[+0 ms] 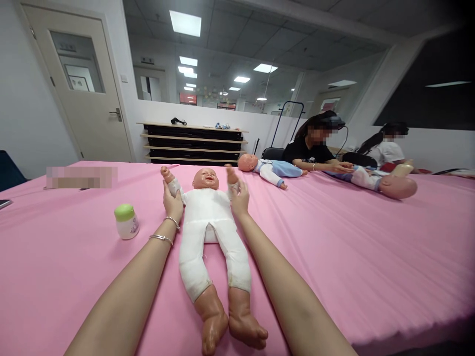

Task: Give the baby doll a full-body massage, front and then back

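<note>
White fabric is filling both grips: the left hand (173, 201) is clasping one arm of a doll (208, 207), and the right hand (240, 198) is curling its fingers around the other arm, partly hiding that sleeve. The doll is lying on its back on the bench (315, 247), between the wearer's forearms, its feet pointing toward the wearer. A beaded bracelet (171, 221) and a bangle (161, 238) are circling the left wrist. Just outside the left forearm, a jar (126, 222) is standing upright. Farther left, a pixelated object (81, 177) is resting near the far edge, too obscured to name. Past the right hand, a second doll (284, 168) in blue and white is lying, and farther right a co-worker (309, 155) is reaching over a third doll (399, 186), with a pale bottle (403, 168) showing beyond its head. Behind the bench, low dark shelves (193, 143) are standing against the wall. Smooth, glossy plastic is forming the nearest doll's head and plump, rounded feet, while its cloth body is looking soft and padded. The jar is showing a rounded white body under a green lid; pink cloth is draping the bench, creasing in shallow folds.
</note>
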`<state>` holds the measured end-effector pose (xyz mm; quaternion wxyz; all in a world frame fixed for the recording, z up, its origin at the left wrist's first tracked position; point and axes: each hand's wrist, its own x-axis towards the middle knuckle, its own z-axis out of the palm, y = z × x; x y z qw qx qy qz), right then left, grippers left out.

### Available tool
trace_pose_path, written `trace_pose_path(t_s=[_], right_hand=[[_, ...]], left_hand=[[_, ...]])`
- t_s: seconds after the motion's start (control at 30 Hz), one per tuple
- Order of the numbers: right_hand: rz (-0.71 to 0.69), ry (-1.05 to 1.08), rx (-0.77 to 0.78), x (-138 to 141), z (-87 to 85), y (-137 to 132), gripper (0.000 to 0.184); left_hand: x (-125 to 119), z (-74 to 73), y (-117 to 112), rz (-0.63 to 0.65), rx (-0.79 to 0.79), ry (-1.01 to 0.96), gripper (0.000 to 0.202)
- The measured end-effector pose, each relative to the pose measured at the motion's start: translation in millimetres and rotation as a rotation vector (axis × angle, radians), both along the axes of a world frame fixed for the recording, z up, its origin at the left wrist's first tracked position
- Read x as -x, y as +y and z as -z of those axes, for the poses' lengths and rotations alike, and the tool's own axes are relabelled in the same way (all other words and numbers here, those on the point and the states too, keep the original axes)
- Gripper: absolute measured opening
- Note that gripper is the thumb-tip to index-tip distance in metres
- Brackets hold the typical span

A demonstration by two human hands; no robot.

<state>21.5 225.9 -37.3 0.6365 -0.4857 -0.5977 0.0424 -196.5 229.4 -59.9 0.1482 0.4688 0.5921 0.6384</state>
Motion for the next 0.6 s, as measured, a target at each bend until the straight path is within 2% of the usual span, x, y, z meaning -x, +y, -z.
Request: trace_pose_path(t_s=[0.07,0.13,0.23,0.33,0.5,0.6], right_hand=[[-0.180,-0.252,0.008,10.6,-6.0,-3.0,0.038],[-0.290,-0.446,0.017,19.4,-10.5,-7.5,0.035],[-0.272,-0.616,0.031,25.5,-15.6,-14.9,0.032],[-0.215,-0.720,0.068,25.2,-19.7,-20.2,0.034],[-0.219,-0.740,0.089,25.4,-19.7,-20.2,0.039],[-0.126,-0.441,0.086,22.4,-9.3,-15.1,0.039]], left_hand=[[-3.4,-3.6,0.3,0.021,-0.026,0.087,0.069],[-7.3,-6.5,-1.4,0.052,-0.043,0.267,0.064],[-12.2,-9.8,-6.8,0.104,0.021,0.550,0.054],[-14.7,-13.6,-12.7,0.127,0.090,0.716,0.051],[-15.7,-15.2,-15.4,0.119,0.104,0.739,0.051],[-13.2,-8.8,-11.4,0.096,0.079,0.551,0.055]])
